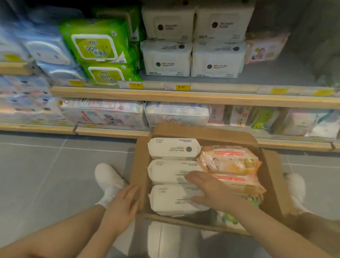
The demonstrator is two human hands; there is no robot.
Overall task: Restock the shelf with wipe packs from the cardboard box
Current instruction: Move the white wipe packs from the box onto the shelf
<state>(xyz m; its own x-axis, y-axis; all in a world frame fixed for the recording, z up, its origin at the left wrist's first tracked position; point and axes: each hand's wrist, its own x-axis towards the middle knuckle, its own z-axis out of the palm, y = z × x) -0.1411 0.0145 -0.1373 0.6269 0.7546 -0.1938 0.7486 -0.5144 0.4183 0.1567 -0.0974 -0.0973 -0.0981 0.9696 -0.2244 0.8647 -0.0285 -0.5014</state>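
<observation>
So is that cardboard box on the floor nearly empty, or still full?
Still well stocked. The cardboard box is open, with three white wipe packs in a row on its left and orange packs on its right.

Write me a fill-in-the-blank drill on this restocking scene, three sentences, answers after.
1. The brown cardboard box holds ___ white wipe packs in a column.
2. The right hand rests on the white packs; the left hand touches the box's ___ wall.
3. Beside the white packs lie ___ packs.

Answers: three; left; orange
</observation>
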